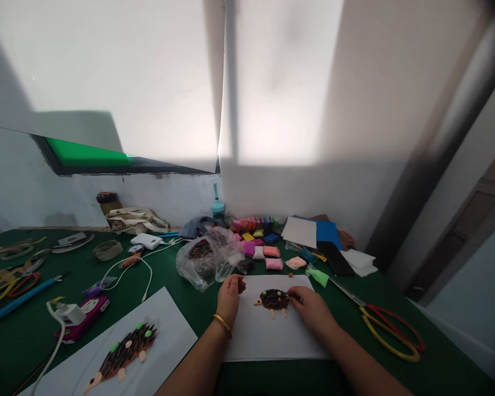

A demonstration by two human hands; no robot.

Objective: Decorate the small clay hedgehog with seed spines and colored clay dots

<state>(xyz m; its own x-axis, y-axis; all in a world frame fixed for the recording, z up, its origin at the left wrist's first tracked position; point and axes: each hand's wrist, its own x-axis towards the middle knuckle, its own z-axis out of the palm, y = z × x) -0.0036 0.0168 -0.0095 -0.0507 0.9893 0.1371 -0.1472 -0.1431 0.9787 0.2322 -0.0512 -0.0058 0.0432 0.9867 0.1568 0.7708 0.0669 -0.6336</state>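
A hedgehog figure with dark spines, green and orange dots and pale feet lies on a white sheet. At its right end are the fingertips of my right hand, closed in a pinch; whatever they hold is too small to make out. My left hand, with a gold bangle at the wrist, rests by the sheet's upper left edge. Its fingers are curled together, and no object shows in them. A small brown-orange bit lies at the sheet's top edge.
To the left, another sheet bears a larger hedgehog. Clay packets and a plastic bag stand behind. Large scissors lie to the right; a power bank, white cable and blue tool lie left.
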